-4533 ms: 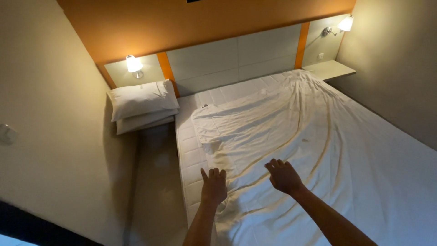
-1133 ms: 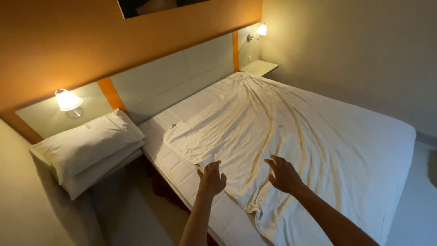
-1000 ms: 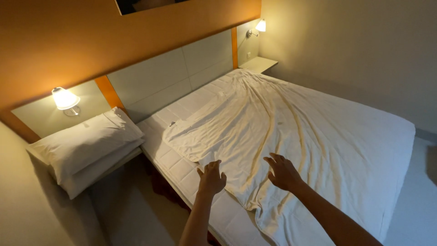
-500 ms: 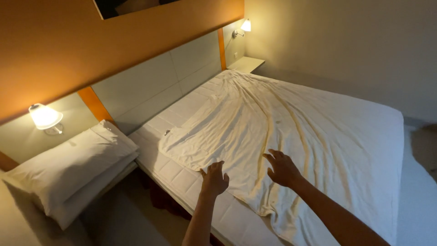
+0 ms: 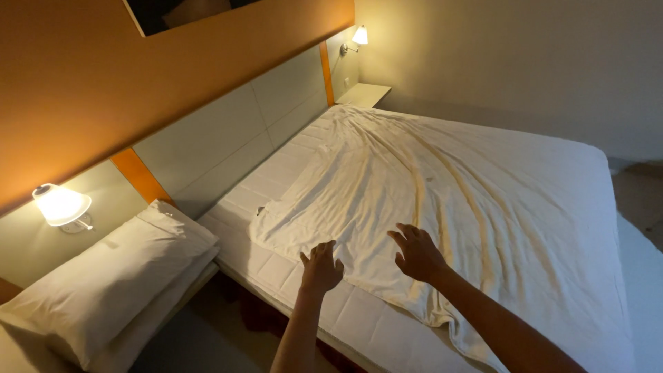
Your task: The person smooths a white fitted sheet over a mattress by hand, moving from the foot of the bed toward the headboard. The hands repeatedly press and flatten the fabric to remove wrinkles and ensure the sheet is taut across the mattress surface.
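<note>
Wrinkled matt cloth sheet (image 5: 414, 193), quilted fabric mattress (image 5: 290, 269), soft cloth pillows (image 5: 103, 283), smooth matt headboard panels (image 5: 235, 131)

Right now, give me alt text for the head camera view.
Two bare hands, left hand and right hand, reach open over a wrinkled white sheet spread on a bed's mattress. Stacked pillows sit beside a lit wall lamp.

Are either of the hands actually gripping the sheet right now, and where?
Neither grips. The left hand and right hand are spread open, fingers splayed, over the near edge of the wrinkled white sheet; contact cannot be told.
</note>
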